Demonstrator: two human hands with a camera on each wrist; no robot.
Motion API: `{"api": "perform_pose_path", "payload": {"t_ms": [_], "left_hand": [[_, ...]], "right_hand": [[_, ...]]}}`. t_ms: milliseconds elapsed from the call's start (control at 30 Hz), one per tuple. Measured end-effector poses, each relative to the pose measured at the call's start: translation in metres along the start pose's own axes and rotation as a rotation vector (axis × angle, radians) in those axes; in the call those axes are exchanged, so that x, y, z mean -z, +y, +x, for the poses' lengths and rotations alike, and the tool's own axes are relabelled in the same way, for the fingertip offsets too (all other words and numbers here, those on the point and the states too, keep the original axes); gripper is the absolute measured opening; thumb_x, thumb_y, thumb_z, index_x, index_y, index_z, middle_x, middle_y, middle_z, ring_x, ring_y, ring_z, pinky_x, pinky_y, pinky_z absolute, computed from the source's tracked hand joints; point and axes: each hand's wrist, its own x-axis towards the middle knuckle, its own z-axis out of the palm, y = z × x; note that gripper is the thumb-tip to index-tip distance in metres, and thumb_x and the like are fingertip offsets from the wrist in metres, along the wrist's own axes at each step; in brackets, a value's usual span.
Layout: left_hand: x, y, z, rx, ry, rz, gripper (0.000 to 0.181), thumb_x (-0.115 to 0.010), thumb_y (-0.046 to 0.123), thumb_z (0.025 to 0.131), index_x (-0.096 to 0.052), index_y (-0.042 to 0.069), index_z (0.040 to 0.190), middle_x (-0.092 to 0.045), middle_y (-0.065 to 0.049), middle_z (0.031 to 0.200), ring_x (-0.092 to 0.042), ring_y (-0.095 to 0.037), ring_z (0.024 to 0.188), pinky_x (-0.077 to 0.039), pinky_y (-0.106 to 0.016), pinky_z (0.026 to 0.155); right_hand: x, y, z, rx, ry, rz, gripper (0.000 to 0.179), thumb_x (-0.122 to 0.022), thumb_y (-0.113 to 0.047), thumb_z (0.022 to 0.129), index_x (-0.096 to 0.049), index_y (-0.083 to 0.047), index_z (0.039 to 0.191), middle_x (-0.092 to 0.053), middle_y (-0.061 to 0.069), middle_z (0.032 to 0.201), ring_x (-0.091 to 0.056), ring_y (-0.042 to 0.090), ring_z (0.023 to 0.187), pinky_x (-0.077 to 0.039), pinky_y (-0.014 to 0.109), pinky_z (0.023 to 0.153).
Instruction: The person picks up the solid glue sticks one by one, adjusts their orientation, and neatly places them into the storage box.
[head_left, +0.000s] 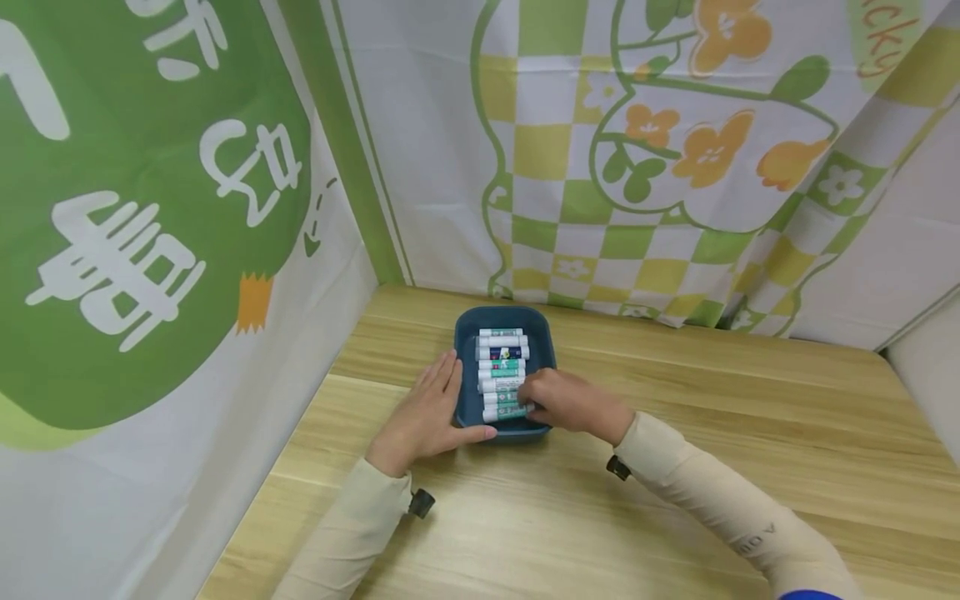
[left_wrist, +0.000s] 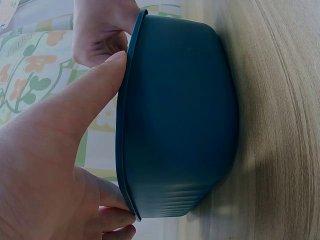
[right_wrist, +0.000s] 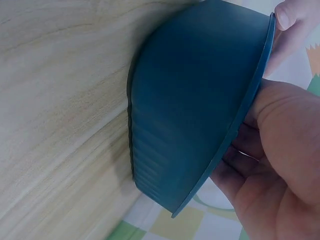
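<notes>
A dark blue plastic bin (head_left: 467,417) stands on the table with a row of white glue sticks (head_left: 501,375) lying crosswise inside it. Most have teal labels; one (head_left: 504,353) is dark blue. My left hand (head_left: 423,417) rests on the bin's left and front rim, thumb and fingers spread and fairly straight. Over the right rim reaches my right hand (head_left: 566,402), its curled fingers pinching the right end of the nearest glue stick (head_left: 504,413), which lies slightly tilted. In the right wrist view the bin's wall (right_wrist: 185,100) hides those fingertips.
The wooden table (head_left: 675,500) extends around the bin. Printed cloth (head_left: 585,167) hangs behind it, and a green and white cloth (head_left: 150,250) hangs on the left. Small black wrist cameras (head_left: 422,502) sit at both sleeves.
</notes>
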Motion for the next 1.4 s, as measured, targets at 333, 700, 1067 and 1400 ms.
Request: {"api": "perform_pose_path", "payload": {"t_ms": [333, 700, 1067, 1400], "left_hand": [[-0.001, -0.002, 0.000, -0.011, 0.011, 0.014, 0.120, -0.062, 0.076, 0.092, -0.017, -0.007, 0.166, -0.008, -0.027, 0.176, -0.010, -0.040, 0.166, -0.017, -0.055, 0.135], [-0.002, -0.002, 0.000, -0.015, 0.027, 0.009, 0.120, -0.064, 0.076, 0.091, -0.019, -0.008, 0.165, -0.011, -0.027, 0.176, -0.011, -0.040, 0.166, -0.017, -0.055, 0.135], [-0.003, -0.003, 0.002, -0.014, 0.024, 0.016, 0.122, -0.061, 0.079, 0.090, -0.019, -0.006, 0.166, -0.009, -0.025, 0.176, -0.010, -0.038, 0.166, -0.017, -0.054, 0.135], [0.000, -0.004, 0.001, -0.019, 0.023, 0.030, 0.122, -0.061, 0.079, 0.090, -0.018, -0.006, 0.166, -0.008, -0.025, 0.176, -0.012, -0.039, 0.166, -0.017, -0.054, 0.135]], "right_hand": [[0.001, 0.000, 0.008, -0.052, -0.032, 0.016, 0.009, -0.086, -0.005, 0.085, -0.077, -0.007, 0.086, -0.075, 0.001, 0.082, -0.059, 0.004, 0.069, -0.054, 0.022, 0.062], [-0.003, -0.005, 0.017, -0.218, -0.093, -0.035, 0.027, -0.087, -0.007, 0.085, -0.066, -0.014, 0.069, -0.062, -0.005, 0.066, -0.051, 0.008, 0.059, -0.045, 0.025, 0.053], [-0.002, -0.008, 0.019, -0.255, -0.107, -0.042, 0.027, -0.087, -0.007, 0.086, -0.066, -0.013, 0.070, -0.061, -0.004, 0.063, -0.048, 0.009, 0.059, -0.042, 0.024, 0.052], [0.018, -0.003, 0.004, -0.201, 0.058, 0.002, 0.020, -0.083, -0.016, 0.092, -0.069, -0.009, 0.080, -0.062, -0.002, 0.071, -0.046, 0.006, 0.061, -0.042, 0.023, 0.056]]}}
